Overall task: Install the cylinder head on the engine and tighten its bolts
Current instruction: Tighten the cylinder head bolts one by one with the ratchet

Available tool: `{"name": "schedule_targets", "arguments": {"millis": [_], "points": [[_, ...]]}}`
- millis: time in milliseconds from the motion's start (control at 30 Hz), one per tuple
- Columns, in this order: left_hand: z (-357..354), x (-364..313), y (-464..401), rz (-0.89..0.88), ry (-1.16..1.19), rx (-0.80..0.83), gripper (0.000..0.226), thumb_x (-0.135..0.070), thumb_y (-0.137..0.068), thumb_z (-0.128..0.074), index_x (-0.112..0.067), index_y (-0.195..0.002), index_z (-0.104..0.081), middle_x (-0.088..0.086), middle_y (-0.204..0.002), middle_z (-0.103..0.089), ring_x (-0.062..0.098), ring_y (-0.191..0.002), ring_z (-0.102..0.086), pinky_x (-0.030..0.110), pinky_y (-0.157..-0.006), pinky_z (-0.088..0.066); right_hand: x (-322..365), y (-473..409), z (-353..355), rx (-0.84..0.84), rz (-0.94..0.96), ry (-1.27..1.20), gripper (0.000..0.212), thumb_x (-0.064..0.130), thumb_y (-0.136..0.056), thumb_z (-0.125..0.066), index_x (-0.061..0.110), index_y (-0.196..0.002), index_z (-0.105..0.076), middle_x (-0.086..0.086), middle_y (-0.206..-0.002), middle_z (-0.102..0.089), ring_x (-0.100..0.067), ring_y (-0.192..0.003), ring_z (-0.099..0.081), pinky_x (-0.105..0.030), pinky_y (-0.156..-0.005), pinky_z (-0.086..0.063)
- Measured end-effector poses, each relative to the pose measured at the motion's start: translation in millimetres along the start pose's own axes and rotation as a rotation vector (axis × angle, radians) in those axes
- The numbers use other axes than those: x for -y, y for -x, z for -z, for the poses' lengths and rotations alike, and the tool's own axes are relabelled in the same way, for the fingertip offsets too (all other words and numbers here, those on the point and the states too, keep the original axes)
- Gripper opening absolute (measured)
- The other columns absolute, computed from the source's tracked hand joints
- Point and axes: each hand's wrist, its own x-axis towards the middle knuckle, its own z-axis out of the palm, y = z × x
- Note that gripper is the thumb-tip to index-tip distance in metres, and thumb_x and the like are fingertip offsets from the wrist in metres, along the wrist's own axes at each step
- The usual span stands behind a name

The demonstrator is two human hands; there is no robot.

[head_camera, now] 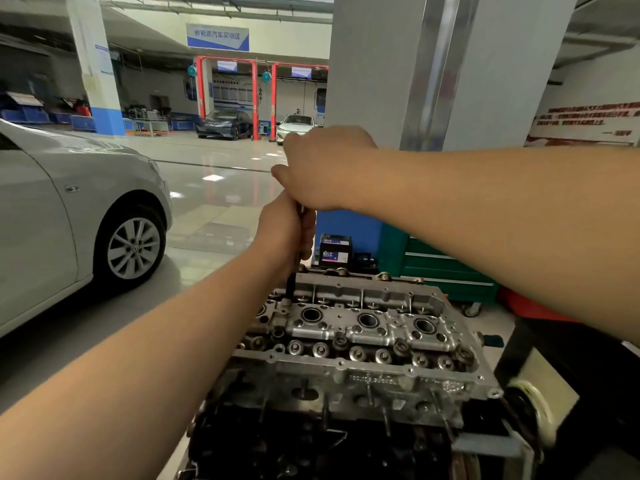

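The aluminium cylinder head sits on top of the dark engine block, with several valve tops and three round plug wells showing. A long dark tool shaft stands upright at the head's far left corner, its tip down in a bolt hole. My left hand grips the shaft around its middle. My right hand is curled over the shaft's top end, which it hides. Several head bolts stand along the near row of the head.
A silver car stands close on the left. Behind the engine are a small dark box, a green tool cabinet and a grey pillar. A black stand frame is at the right.
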Motion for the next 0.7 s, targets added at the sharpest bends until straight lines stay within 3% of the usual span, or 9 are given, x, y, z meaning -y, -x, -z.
{"name": "schedule_targets", "arguments": {"millis": [67,133,267,333,400,433,500,567,700], "points": [[3.7,1.5,2.1,-0.013,-0.026,0.012,0.047,-0.032,-0.1,-0.038,-0.021,-0.054,-0.044,0.001,-0.05,-0.04,0.017,-0.044,-0.027,0.023,-0.039,-0.023,0.0,4.8,-10.5,-0.134,-0.021,-0.069,0.044,0.06,-0.106,-0.029,0.023,-0.102,-0.052,0.005,-0.072,-0.04,-0.022,-0.067,-0.044,-0.034,-0.056,-0.028],[5.9,5.9,5.8,-0.046,-0.069,-0.071,0.046,-0.036,-0.099,-0.039,-0.019,-0.057,-0.048,0.001,-0.051,-0.044,0.016,-0.042,-0.034,0.024,-0.04,-0.026,-7.9,3.4,-15.7,-0.201,0.078,-0.146,0.045,0.063,-0.105,-0.025,0.025,-0.095,-0.048,0.005,-0.069,-0.045,-0.019,-0.061,-0.042,-0.033,-0.054,-0.022],[7.0,4.1,3.6,-0.02,0.016,0.041,0.049,-0.029,-0.101,-0.033,-0.02,-0.053,-0.035,0.001,-0.052,-0.028,0.019,-0.047,-0.019,0.033,-0.051,-0.015,-29.5,-8.0,-15.0,-0.056,0.354,-0.402,0.047,0.062,-0.103,-0.027,0.033,-0.122,-0.058,0.011,-0.09,-0.062,-0.018,-0.085,-0.056,-0.035,-0.073,-0.037],[9.5,-0.2,-2.3,0.033,0.021,0.121,0.05,-0.031,-0.101,-0.032,-0.021,-0.053,-0.031,0.0,-0.053,-0.023,0.019,-0.05,-0.014,0.031,-0.05,-0.014,-36.7,-14.3,-15.8,0.064,0.345,-0.527,0.044,0.059,-0.105,-0.033,0.044,-0.141,-0.052,0.014,-0.12,-0.064,-0.011,-0.107,-0.055,-0.033,-0.091,-0.039],[13.7,0.2,-7.0,0.041,0.003,0.172,0.051,-0.032,-0.101,-0.031,-0.021,-0.051,-0.033,0.0,-0.054,-0.023,0.02,-0.051,-0.015,0.027,-0.046,-0.019,-37.3,-14.5,-16.5,0.135,0.312,-0.619,0.043,0.055,-0.107,-0.037,0.046,-0.148,-0.047,0.012,-0.143,-0.057,-0.007,-0.121,-0.049,-0.029,-0.098,-0.036],[15.6,2.0,-8.2,0.027,-0.006,0.175,0.052,-0.032,-0.101,-0.031,-0.02,-0.05,-0.036,0.0,-0.053,-0.025,0.02,-0.051,-0.016,0.026,-0.044,-0.022,-36.2,-13.5,-17.2,0.134,0.295,-0.617,0.041,0.054,-0.107,-0.037,0.044,-0.145,-0.048,0.012,-0.14,-0.058,-0.008,-0.119,-0.051,-0.027,-0.094,-0.037],[18.4,7.2,-7.5,-0.016,-0.015,0.145,0.055,-0.036,-0.102,-0.035,-0.019,-0.05,-0.045,0.001,-0.052,-0.033,0.02,-0.05,-0.024,0.026,-0.045,-0.029,-31.4,-11.5,-18.0,0.077,0.254,-0.51,0.037,0.054,-0.107,-0.034,0.035,-0.133,-0.053,0.01,-0.114,-0.063,-0.017,-0.101,-0.059,-0.03,-0.075,-0.04],[20.3,14.0,-6.0,-0.035,-0.053,0.081,0.062,-0.051,-0.102,-0.04,-0.021,-0.05,-0.057,0.003,-0.054,-0.048,0.019,-0.048,-0.039,0.025,-0.047,-0.037,-22.5,-11.8,-13.7,0.008,0.15,-0.26,0.038,0.054,-0.108,-0.029,0.026,-0.116,-0.053,0.006,-0.087,-0.056,-0.025,-0.082,-0.057,-0.033,-0.061,-0.035],[26.7,31.2,-4.0,0.011,-0.119,0.053,0.07,-0.061,-0.104,-0.04,-0.023,-0.051,-0.065,0.004,-0.061,-0.059,0.018,-0.049,-0.052,0.027,-0.052,-0.047,3.5,-16.8,-0.4,0.032,0.034,0.16,0.014,0.023,-0.106,-0.04,0.019,-0.098,-0.051,-0.001,-0.079,-0.043,-0.025,-0.066,-0.045,-0.034,-0.051,-0.036]]}}
